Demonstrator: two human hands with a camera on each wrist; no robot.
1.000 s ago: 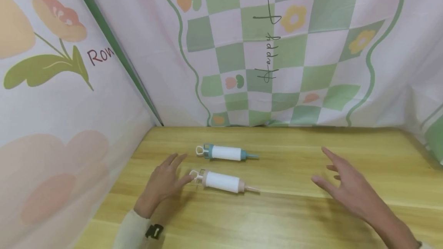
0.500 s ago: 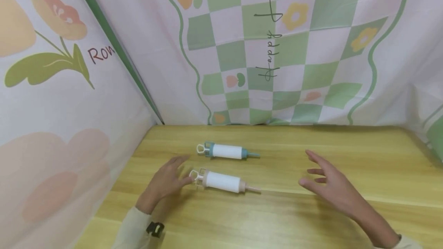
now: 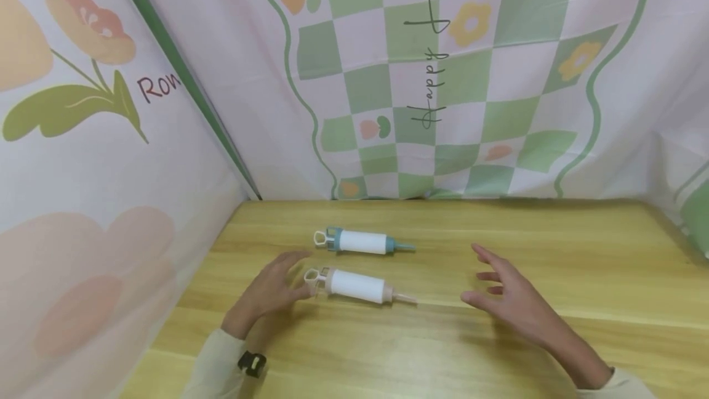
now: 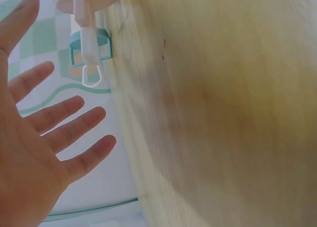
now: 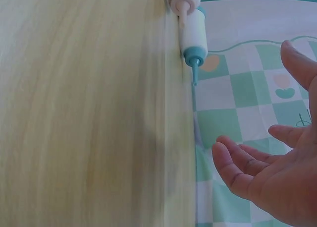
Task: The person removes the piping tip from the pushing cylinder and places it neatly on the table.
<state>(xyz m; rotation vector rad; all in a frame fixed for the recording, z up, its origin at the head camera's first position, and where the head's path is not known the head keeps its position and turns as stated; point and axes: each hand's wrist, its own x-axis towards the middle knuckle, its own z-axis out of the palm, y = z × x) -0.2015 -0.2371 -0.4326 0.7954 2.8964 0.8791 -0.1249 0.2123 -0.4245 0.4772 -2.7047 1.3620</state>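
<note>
Left hand (image 3: 271, 288): fingers spread, nothing held. In the head view its thumb overlaps the ring handle (image 3: 311, 275) of the pink-ended syringe (image 3: 357, 286); the left wrist view shows a gap between them, so no grip is recorded. Right hand (image 3: 515, 300): thumb and fingers well parted, nothing held; it hangs beyond the syringe's thin nozzle (image 3: 404, 298), apart from it.

The pink-ended syringe lies on its side between the two hands, handle toward the left hand, nozzle toward the right. The teal-ended syringe (image 3: 362, 242) lies just beyond it, farther from the person, nearly parallel, not touching. The matching direction appears deliberate, presumably so that each hand faces the same end of either piece. Both rest on their sides, probably because narrow tips and handles make poor feet.

Beneath the hands is a wooden table (image 3: 388, 350). A black fitting (image 3: 252, 364) sits beside the left hand's pale sleeve (image 3: 213, 365). Beyond both hands hangs a checkered cloth (image 3: 412, 88); left of the left hand, a flower-printed cloth (image 3: 83, 171).
</note>
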